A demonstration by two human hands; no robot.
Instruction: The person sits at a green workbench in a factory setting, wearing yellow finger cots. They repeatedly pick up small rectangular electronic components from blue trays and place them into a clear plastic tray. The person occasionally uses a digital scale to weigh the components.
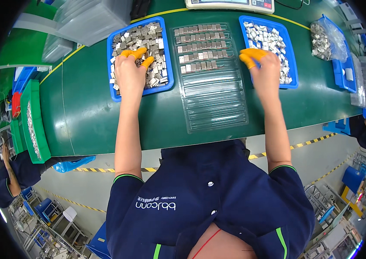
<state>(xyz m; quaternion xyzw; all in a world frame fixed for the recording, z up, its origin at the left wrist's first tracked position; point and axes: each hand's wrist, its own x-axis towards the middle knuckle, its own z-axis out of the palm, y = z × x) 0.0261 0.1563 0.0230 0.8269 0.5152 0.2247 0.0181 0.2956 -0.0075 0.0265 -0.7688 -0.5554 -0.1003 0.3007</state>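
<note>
Head view: left hand (130, 77), yellow-tipped fingers bent, over small silver metal pieces (155, 32) in blue plastic bin (171, 64); right hand (266, 71), fingers curled, at second blue bin (294, 64); grips cannot be told. Clear ridged plastic tray (213, 103) between, upper rows loaded.

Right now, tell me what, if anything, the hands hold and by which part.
Cannot be told: left hand over left tray, right hand over right tray; no grip shows clearly.
</note>
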